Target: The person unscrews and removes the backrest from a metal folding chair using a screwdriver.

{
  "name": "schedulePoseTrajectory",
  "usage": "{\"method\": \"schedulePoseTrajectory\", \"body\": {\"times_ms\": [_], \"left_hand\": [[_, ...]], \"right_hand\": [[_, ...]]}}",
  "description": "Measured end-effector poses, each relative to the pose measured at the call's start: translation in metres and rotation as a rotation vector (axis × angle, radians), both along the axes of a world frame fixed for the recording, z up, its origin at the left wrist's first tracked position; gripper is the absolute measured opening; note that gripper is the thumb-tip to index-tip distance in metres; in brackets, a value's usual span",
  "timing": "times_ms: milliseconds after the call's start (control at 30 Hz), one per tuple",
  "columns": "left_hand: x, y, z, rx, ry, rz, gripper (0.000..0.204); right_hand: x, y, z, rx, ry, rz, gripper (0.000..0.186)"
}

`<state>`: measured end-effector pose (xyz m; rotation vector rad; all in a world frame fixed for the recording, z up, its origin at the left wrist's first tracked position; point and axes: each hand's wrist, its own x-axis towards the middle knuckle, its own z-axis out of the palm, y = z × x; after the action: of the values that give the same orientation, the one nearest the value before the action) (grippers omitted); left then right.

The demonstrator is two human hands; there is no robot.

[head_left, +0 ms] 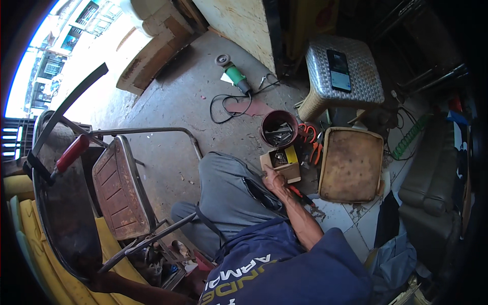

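A folding metal chair with a rusty brown seat panel (121, 190) stands tilted at my left. Its dark curved backrest (71, 223) has a bar clamp (76, 96) with a red handle fastened on it. My left hand (99, 281), in shadow, grips the lower end of that backrest. On the right, my right hand (275, 181) is closed at the near left side of a small open cardboard box (292, 173) holding small metal pieces; its fingertips are partly hidden. Touching the box's far side is a dark red bucket (264, 133) with metal pieces inside.
A green angle grinder (235, 75) with a looped black cord lies on the floor ahead. Orange-handled pliers (316, 152) lie beside a worn square seat pad (351, 165). A phone (339, 71) rests on a woven stool (366, 61). Yellow cushions (35, 229) are stacked at left.
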<state>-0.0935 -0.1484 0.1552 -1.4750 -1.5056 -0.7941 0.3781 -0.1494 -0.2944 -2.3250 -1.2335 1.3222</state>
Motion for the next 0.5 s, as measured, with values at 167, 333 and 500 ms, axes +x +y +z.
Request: {"method": "schedulePoseTrajectory", "body": {"times_ms": [167, 333, 500], "left_hand": [[0.013, 0.001, 0.0, -0.02, -0.133, -0.094, 0.024], [0.011, -0.002, 0.001, -0.071, 0.208, 0.106, 0.032], [0.015, -0.004, -0.005, -0.024, -0.117, 0.114, 0.03]], "right_hand": [[0.014, -0.009, -0.014, 0.018, 0.073, 0.023, 0.04], [0.04, -0.011, -0.029, 0.359, -0.009, -0.146, 0.026], [0.046, 0.026, -0.031, 0.355, -0.287, 0.033, 0.021]]}}
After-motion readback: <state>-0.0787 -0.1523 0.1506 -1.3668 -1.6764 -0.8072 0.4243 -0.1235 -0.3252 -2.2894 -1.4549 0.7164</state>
